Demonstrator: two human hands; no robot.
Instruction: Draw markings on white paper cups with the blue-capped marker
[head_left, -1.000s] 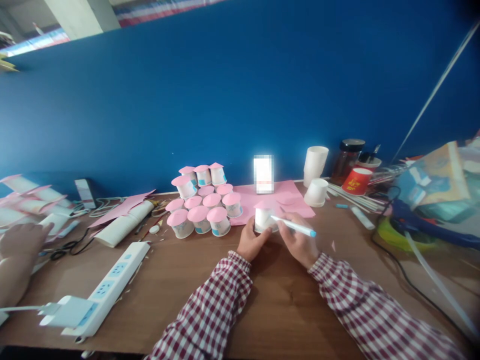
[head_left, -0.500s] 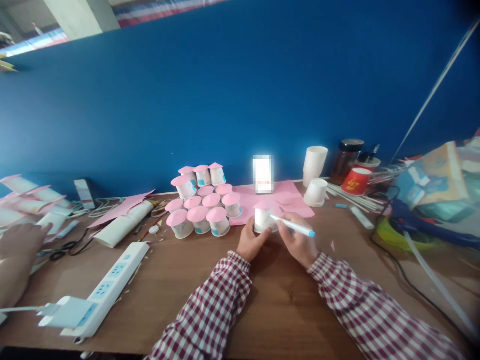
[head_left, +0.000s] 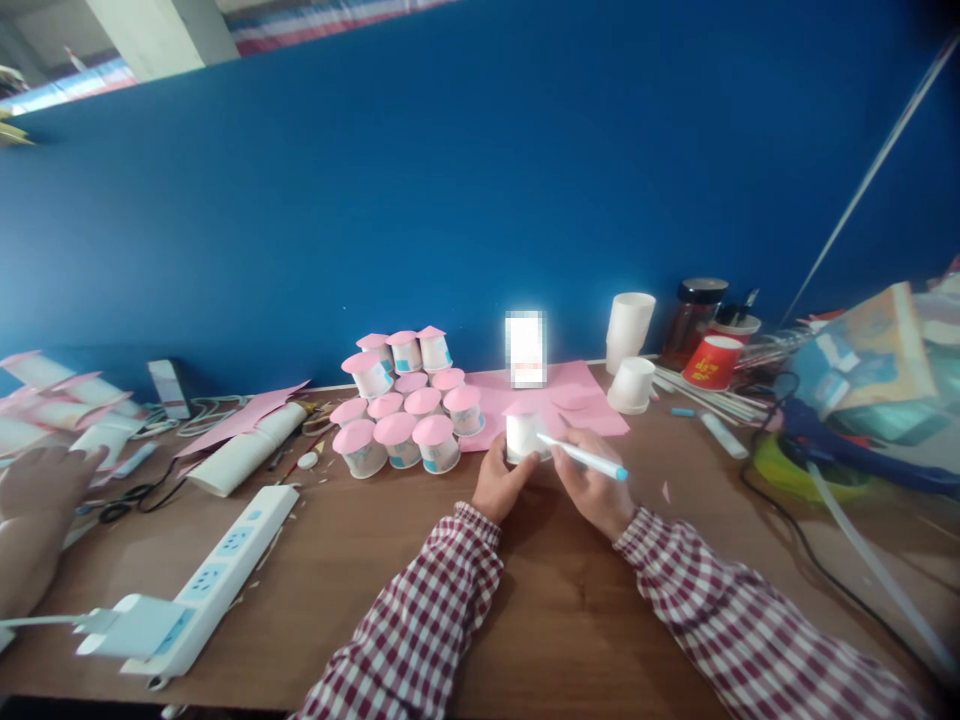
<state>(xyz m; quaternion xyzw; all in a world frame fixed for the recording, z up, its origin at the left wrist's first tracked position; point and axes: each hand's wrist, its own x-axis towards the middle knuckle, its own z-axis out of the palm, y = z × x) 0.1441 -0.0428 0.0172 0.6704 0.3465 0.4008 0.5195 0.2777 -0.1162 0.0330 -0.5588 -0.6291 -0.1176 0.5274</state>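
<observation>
My left hand [head_left: 502, 478] is closed around the lower side of a white paper cup [head_left: 522, 438], which stands upside down with a pink paper cone on top. Pinched in my right hand [head_left: 597, 487] is a white marker [head_left: 585, 457] with a light blue end pointing right. Its other tip is at the cup's right side; whether it touches is too blurred to tell. Behind the cup lies a pink paper sheet [head_left: 491, 395]. Left of my hands stand several cups with pink cone tops [head_left: 396, 440], some bearing blue marks.
A white power strip [head_left: 225, 560] lies front left, near another person's hand [head_left: 45, 490]. A bright phone-like screen [head_left: 526, 350] stands behind. Stacked white cups [head_left: 630, 330], a red cup [head_left: 712, 362] and a dark-lidded jar [head_left: 697, 315] are right, with cables beyond.
The cup has shifted very slightly left, and the marker has moved a little left with my right hand. Both hands keep their hold.
</observation>
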